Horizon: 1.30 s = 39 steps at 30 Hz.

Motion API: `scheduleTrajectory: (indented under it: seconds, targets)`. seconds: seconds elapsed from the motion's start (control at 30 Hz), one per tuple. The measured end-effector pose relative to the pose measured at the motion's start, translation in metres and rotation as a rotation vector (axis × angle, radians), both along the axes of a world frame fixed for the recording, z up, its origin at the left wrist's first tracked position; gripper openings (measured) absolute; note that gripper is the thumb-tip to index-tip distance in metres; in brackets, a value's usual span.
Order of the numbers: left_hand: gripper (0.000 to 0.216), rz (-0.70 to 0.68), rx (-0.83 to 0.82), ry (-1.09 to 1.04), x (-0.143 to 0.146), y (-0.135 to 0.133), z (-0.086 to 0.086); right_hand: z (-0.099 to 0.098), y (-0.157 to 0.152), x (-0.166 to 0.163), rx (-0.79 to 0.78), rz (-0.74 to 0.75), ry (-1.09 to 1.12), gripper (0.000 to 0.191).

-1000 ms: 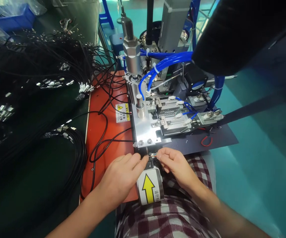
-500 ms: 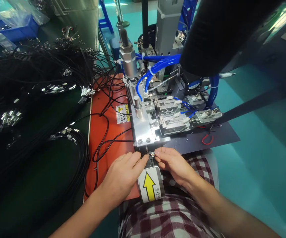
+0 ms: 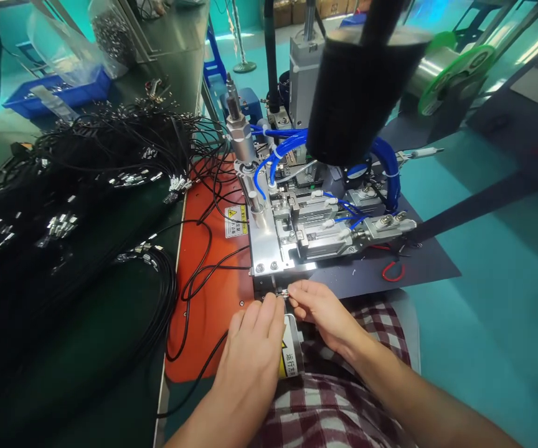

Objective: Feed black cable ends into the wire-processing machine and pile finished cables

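Observation:
My left hand (image 3: 254, 348) and my right hand (image 3: 319, 310) meet at the front edge of a small machine (image 3: 306, 224) with silver blocks and blue air hoses. Both pinch a tiny metal cable end (image 3: 282, 293) right below the machine's silver plate. The left fingers are pressed together on top of a round part with a yellow arrow label (image 3: 291, 354), mostly covering it. A thin black cable (image 3: 198, 373) runs from under my left hand across the orange mat (image 3: 208, 298).
Piles of black cables with metal tips (image 3: 77, 180) fill the dark bench on the left. A blue bin (image 3: 58, 96) stands at the back left. A large black cylinder (image 3: 357, 87) hangs over the machine. A green spool (image 3: 446, 68) sits at the back right. My plaid-clad lap (image 3: 325, 404) is below.
The view has tilted up and the scene slid lower. My left hand moved right over the arrow label, covering it. My right hand stays pinched at the cable end.

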<state>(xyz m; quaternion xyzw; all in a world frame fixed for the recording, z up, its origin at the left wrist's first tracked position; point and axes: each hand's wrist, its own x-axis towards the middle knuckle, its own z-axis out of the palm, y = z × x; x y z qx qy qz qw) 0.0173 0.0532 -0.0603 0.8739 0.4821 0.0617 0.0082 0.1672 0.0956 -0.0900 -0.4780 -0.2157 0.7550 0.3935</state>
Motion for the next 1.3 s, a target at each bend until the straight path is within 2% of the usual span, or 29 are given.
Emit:
scheduleTrajectory:
  seconds: [0.1, 0.27, 0.4, 0.57, 0.7, 0.83, 1.07, 1.2, 1.3]
  targets:
    - [0.041, 0.023, 0.011, -0.087, 0.0, 0.005, -0.004, -0.001, 0.0, 0.001, 0.003, -0.008, 0.008, 0.04]
    - [0.036, -0.037, 0.047, -0.212, -0.009, 0.014, -0.009, -0.001, -0.001, 0.002, 0.006, -0.012, 0.014, 0.038]
    - [0.034, -0.037, -0.001, -0.294, -0.012, 0.018, -0.012, -0.003, -0.002, 0.002, 0.023, -0.02, 0.01, 0.035]
    - [0.035, -0.041, -0.099, -0.354, -0.013, 0.02, -0.011, -0.01, -0.007, 0.002, 0.099, -0.02, -0.075, 0.036]
    - [0.036, -0.05, -0.071, -0.365, -0.012, 0.022, -0.01, -0.011, -0.009, 0.001, 0.193, -0.004, -0.188, 0.041]
    - [0.035, -0.06, -0.043, -0.367, -0.013, 0.021, -0.011, -0.008, -0.011, 0.0, 0.237, -0.022, -0.23, 0.035]
    - [0.037, -0.079, -0.03, -0.346, -0.015, 0.02, -0.013, -0.014, -0.013, 0.003, 0.228, -0.001, -0.139, 0.027]
    - [0.037, -0.086, -0.028, -0.348, -0.014, 0.021, -0.014, -0.014, -0.012, 0.008, 0.144, 0.039, -0.019, 0.028]
    - [0.038, -0.086, -0.026, -0.344, -0.014, 0.021, -0.014, -0.009, -0.011, 0.007, 0.107, 0.0, -0.027, 0.031]
